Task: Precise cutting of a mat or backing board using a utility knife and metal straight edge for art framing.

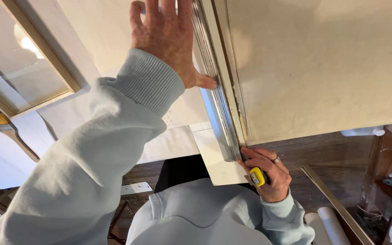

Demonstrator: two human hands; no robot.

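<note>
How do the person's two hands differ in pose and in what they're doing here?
The left hand lies flat and spread beside the metal straightedge, thumb against it; the right hand is curled shut round a yellow-ended knife at the straightedge's near end. The right wears a ring; none shows on the left. Both have pale blue sleeves.

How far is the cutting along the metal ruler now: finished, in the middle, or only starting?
Done: the metal ruler is laid along the edge of the large beige sheet, and the left hand presses it flat. In hand: the right hand grips a yellow knife at the ruler's near end. The blade tip is hidden, so I cannot tell whether a cut runs along the ruler. Left: probably freeing the white strip.
</note>
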